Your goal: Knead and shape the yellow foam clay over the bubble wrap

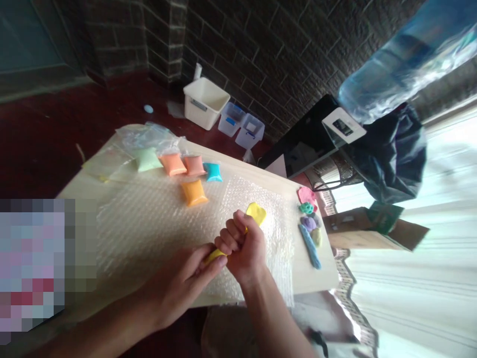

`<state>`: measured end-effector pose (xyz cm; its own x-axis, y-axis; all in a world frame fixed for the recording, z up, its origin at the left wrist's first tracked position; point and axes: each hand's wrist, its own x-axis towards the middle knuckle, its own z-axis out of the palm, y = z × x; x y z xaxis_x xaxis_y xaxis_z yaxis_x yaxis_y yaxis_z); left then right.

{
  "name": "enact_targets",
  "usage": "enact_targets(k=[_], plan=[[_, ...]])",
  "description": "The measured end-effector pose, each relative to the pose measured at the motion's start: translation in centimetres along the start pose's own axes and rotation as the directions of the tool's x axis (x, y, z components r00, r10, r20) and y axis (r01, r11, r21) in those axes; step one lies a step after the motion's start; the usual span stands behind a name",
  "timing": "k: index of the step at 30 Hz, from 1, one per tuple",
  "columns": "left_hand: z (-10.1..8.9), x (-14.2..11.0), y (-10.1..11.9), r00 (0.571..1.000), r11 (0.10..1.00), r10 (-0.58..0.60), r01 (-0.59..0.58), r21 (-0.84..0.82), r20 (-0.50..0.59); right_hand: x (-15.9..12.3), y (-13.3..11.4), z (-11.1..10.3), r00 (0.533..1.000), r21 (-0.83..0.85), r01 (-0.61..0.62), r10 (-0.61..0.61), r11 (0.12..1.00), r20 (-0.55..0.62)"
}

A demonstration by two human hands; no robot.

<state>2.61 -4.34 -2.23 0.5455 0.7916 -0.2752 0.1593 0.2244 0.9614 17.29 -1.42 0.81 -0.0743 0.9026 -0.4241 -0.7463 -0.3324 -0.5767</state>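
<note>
A long piece of yellow clay (256, 213) runs through both hands above the bubble wrap (149, 223) on the pale board (283, 186). My right hand (242, 246) is a fist around its middle, with a flattened yellow end sticking out past the knuckles. My left hand (188, 276) pinches the near end between thumb and fingers. Both hands touch each other.
Small clay packets lie at the board's far side: green (148, 159), two salmon (172, 164), cyan (213, 171), orange (194, 193). Shaped clay pieces (309, 223) sit at the right edge. A white bin (204, 102) and clear boxes (242, 127) stand on the floor beyond.
</note>
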Motion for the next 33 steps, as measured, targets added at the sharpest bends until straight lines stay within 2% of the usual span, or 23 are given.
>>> enact_targets(k=[6, 14, 16, 19, 25, 33], plan=[[-0.3, -0.1, 0.3, 0.999, 0.999, 0.04, -0.04, -0.015, 0.006, 0.1, 0.0, 0.0, 0.999, 0.0, 0.0, 0.0, 1.0, -0.04], [1.1, 0.2, -2.0, 0.982, 0.993, 0.111, -0.105, 0.045, -0.154, 0.1, 0.2, -0.3, 0.998, -0.051, 0.016, -0.019, 0.999, -0.059], [0.9, -0.1, -1.6, 0.984, 0.989, 0.114, -0.101, 0.105, -0.133, 0.0, 0.1, -0.1, 0.997, -0.053, 0.009, -0.013, 0.999, -0.071], [0.2, -0.5, -0.3, 0.996, 0.977, 0.083, -0.074, 0.201, -0.033, 0.0, 0.1, 0.0, 0.997, -0.035, -0.008, 0.006, 0.999, -0.082], [-0.3, -0.4, 0.8, 0.999, 0.971, 0.015, -0.003, 0.238, -0.047, 0.3, 0.2, -0.2, 1.0, -0.013, -0.025, 0.025, 1.0, -0.013], [0.2, -0.1, 0.3, 0.998, 0.983, 0.028, -0.018, 0.181, -0.055, 0.0, 0.0, 0.2, 1.0, -0.034, 0.024, -0.025, 0.999, -0.013]])
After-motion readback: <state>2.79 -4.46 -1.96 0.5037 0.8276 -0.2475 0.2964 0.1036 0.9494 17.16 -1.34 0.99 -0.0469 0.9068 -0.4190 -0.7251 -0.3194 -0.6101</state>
